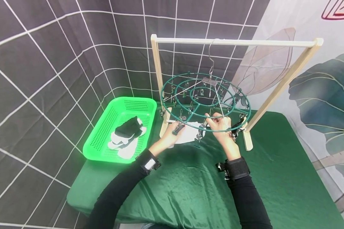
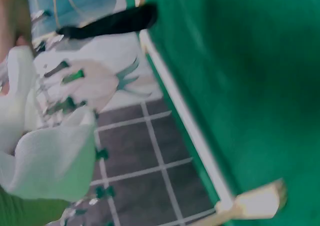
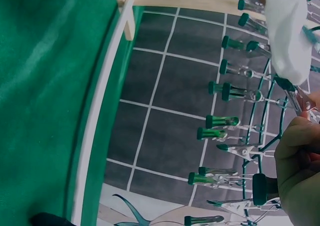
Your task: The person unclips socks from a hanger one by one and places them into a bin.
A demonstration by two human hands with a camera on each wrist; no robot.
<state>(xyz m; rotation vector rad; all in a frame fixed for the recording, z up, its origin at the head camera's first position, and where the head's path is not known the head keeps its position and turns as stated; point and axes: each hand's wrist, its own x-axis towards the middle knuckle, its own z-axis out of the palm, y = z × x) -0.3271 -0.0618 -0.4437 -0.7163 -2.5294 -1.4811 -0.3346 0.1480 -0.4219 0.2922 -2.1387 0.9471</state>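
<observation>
Your left hand (image 1: 172, 133) holds the white sock (image 1: 187, 133) under the hanger's (image 1: 205, 98) 6 o'clock edge. Your right hand (image 1: 219, 124) pinches a clip (image 1: 201, 129). Let go early, and the sock could fall.

In front of me stands a table (image 1: 289, 178) under a shiny green cloth (image 1: 189, 190) that creases near my edge. Behind it, to my left, hangs a dark grey backdrop (image 1: 46, 63) crossed by white grid lines, bending into a corner. To my right the wall (image 1: 318, 95) is pale, printed with large teal leaves and thin gold lines; a red mark (image 1: 338, 9) sits in its top corner. The light is even and soft, with faint sheen on the cloth.
</observation>
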